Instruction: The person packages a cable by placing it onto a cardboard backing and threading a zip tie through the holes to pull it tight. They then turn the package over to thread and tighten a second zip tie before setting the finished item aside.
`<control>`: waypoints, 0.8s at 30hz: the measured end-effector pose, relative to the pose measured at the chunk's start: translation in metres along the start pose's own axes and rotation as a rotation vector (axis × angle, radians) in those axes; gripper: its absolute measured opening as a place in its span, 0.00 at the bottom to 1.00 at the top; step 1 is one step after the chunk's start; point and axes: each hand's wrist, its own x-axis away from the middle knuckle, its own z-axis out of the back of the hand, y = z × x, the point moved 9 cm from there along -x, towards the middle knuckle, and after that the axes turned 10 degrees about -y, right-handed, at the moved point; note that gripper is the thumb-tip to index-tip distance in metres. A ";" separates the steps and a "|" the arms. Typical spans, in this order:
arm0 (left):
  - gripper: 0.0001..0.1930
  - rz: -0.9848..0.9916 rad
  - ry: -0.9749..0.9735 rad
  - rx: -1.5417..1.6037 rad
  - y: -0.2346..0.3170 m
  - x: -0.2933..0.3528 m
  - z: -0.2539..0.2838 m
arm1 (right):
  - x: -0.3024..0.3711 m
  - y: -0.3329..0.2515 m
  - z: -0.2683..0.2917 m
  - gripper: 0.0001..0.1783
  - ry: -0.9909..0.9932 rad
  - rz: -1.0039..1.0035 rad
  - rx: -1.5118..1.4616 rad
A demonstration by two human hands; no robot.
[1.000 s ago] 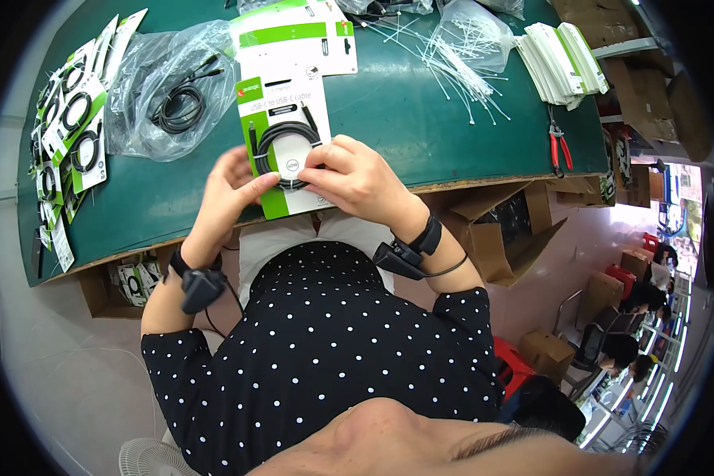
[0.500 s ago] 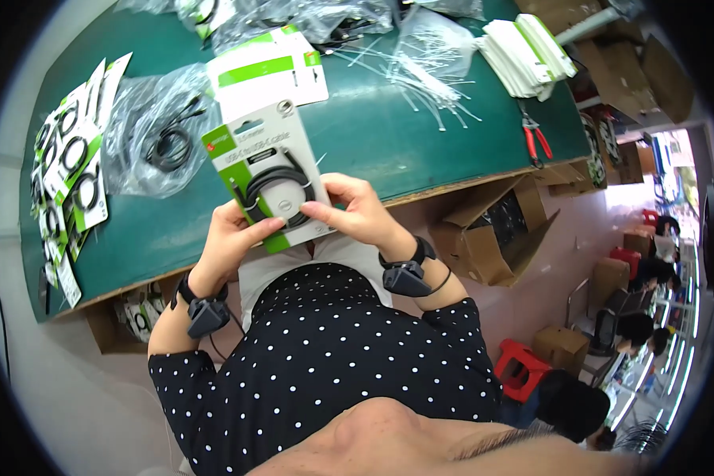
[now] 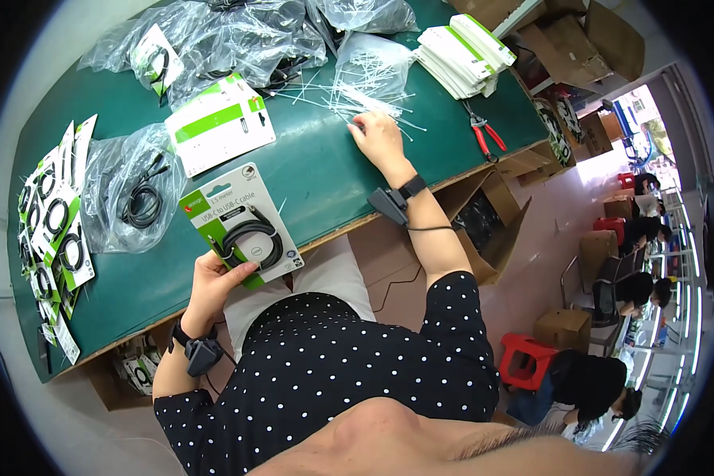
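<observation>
My left hand [image 3: 216,282] grips the lower left edge of a white and green hanging card [image 3: 266,194], thumb on its front. A coiled black cable [image 3: 271,247] is mounted on that card, which is tilted just over the table's front edge. My right hand [image 3: 379,141] is stretched out over the table at the near end of a loose heap of white cable ties [image 3: 365,91]. Its fingers are curled together; whether a tie is between them cannot be made out. Part of the heap lies on a clear plastic bag [image 3: 397,59].
On the green table [image 3: 317,170] lie blank cards [image 3: 222,131], a bagged black cable [image 3: 143,202], a pile of carded cables [image 3: 55,230] at left, stacked cards [image 3: 460,59] and red-handled cutters [image 3: 484,135] at right. An open carton [image 3: 496,230] stands below; people sit far right.
My right hand has let go of the card and reached forward to the cable ties. The left hand keeps hold of the card. The whole view has shifted.
</observation>
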 end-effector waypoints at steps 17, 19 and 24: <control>0.13 -0.023 -0.099 -0.123 0.010 0.012 -0.005 | 0.032 -0.069 -0.011 0.11 -0.783 -0.403 -1.234; 0.13 -0.018 -0.102 -0.156 0.008 0.014 -0.006 | 0.033 -0.088 0.009 0.09 -0.691 -0.332 -1.331; 0.13 -0.256 -0.214 -0.478 0.040 0.011 -0.032 | 0.041 -0.114 0.029 0.08 -0.625 -0.320 -1.421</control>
